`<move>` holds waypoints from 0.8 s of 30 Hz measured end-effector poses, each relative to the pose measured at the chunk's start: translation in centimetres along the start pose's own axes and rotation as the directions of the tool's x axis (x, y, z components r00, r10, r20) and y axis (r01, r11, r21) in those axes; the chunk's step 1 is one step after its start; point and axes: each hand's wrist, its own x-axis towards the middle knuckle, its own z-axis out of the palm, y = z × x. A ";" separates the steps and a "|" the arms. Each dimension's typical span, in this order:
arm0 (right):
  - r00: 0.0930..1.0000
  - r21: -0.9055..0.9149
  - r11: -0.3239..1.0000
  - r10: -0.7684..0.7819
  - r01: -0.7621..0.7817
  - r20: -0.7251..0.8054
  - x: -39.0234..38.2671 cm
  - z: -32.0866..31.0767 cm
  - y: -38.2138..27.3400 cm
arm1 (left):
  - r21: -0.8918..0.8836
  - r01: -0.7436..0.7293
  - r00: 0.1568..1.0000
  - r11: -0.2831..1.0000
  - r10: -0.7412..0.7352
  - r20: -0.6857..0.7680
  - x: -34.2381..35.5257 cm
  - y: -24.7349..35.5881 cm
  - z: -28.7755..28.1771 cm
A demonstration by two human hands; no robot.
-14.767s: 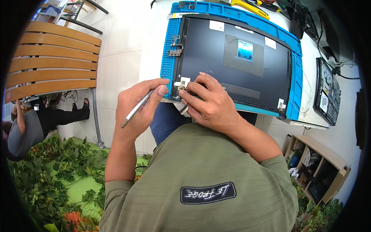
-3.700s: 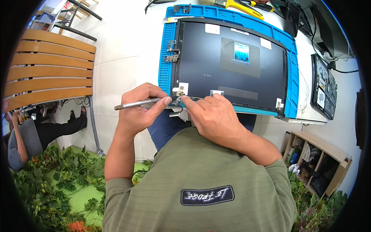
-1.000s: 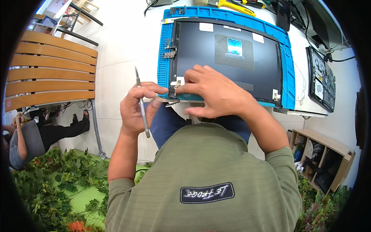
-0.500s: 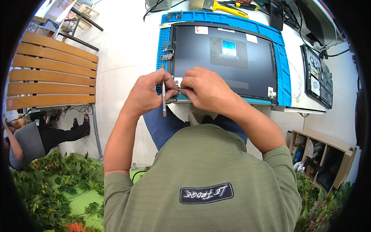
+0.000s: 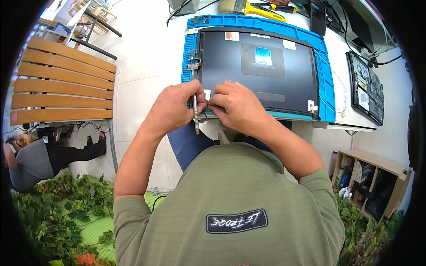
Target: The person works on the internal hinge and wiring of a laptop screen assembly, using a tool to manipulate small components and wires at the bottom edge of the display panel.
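Note:
A dark laptop screen panel (image 5: 222, 57) lies on a blue work mat (image 5: 326, 84) at the table's front edge. My left hand (image 5: 175, 106) is closed, with a slim grey precision screwdriver (image 5: 196, 117) held upright along its fingers. Close beside it, my right hand (image 5: 239, 104) is closed in a pinch at the panel's near left corner. The fingertips of both hands nearly meet there; whatever small part lies between them is hidden. A short black cable (image 5: 203, 119) shows just below the fingers. A metal hinge (image 5: 193, 66) lies along the panel's left edge.
An opened laptop base (image 5: 366, 88) with bare boards lies at the right. Behind the mat are a brush (image 5: 233, 6) and a yellow-handled tool (image 5: 266, 12). A thin white cable (image 5: 339, 75) loops beside the mat. A slatted wooden bench (image 5: 66, 82) stands left, with a person (image 5: 33, 159) beyond.
Both hands have stayed at the panel's near left corner, with small finger shifts. The screwdriver in my left hand has moved slightly right. The whole view has shifted a little.

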 end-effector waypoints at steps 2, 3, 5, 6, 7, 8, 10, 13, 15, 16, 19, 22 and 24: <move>1.000 0.006 1.000 0.008 -0.008 0.007 0.0 -0.3 0.0 | -0.155 0.033 0.999 0.987 -0.029 0.030 0.0 -1.0 -0.5; 1.000 0.010 1.000 0.012 -0.012 0.010 0.1 -0.4 0.0 | -0.241 0.040 0.999 0.970 -0.042 -0.001 -0.3 -1.7 -0.5; 0.999 0.016 0.999 0.027 -0.028 0.019 0.0 -0.6 -0.1 | -0.410 0.041 0.996 0.911 -0.070 -0.057 -0.6 -2.8 -0.6; 0.999 0.020 0.999 0.035 -0.035 0.024 0.1 -0.7 -0.1 | -0.362 0.035 0.995 0.932 -0.066 -0.074 -0.5 -3.3 -0.8; 0.999 0.024 0.999 0.031 -0.031 0.024 0.0 -0.8 -0.2 | -0.313 0.035 0.994 0.949 -0.067 -0.092 -0.3 -3.2 -1.1; 0.999 0.027 0.999 0.027 -0.028 0.025 0.1 -0.8 -0.4 | -0.263 0.035 0.992 0.964 -0.066 -0.109 -0.2 -3.0 -1.3; 0.999 0.027 1.000 0.014 -0.015 0.028 0.1 -0.7 -0.4 | -0.220 0.068 0.992 0.973 -0.090 -0.093 0.3 -2.3 -1.1; 0.999 0.021 1.000 0.000 0.000 0.032 0.0 -0.4 -0.3 | -0.142 0.127 0.989 0.982 -0.135 -0.052 1.0 -1.7 -1.0; 1.000 0.023 1.000 0.005 -0.006 0.026 -0.2 -0.3 -0.1 | -0.061 0.130 0.991 0.990 -0.132 -0.030 1.4 -0.8 -1.4; 1.000 0.021 1.000 0.006 -0.007 0.028 -0.2 -0.3 -0.1 | -0.036 0.127 0.991 0.991 -0.128 -0.026 1.5 -0.8 -1.4; 0.999 0.020 1.000 0.008 -0.009 0.031 -0.3 -0.2 -0.1 | 0.015 0.105 0.994 0.994 -0.105 -0.021 1.7 -0.7 -1.5; 1.000 0.025 1.000 0.009 -0.009 0.025 -0.4 -0.2 -0.1 | 0.018 0.088 0.996 0.996 -0.088 -0.019 1.9 -0.5 -1.6; 1.000 0.023 1.000 0.009 -0.009 0.015 -0.5 -0.2 0.0 | 0.012 0.111 0.994 0.994 -0.111 -0.006 2.0 -0.5 -1.6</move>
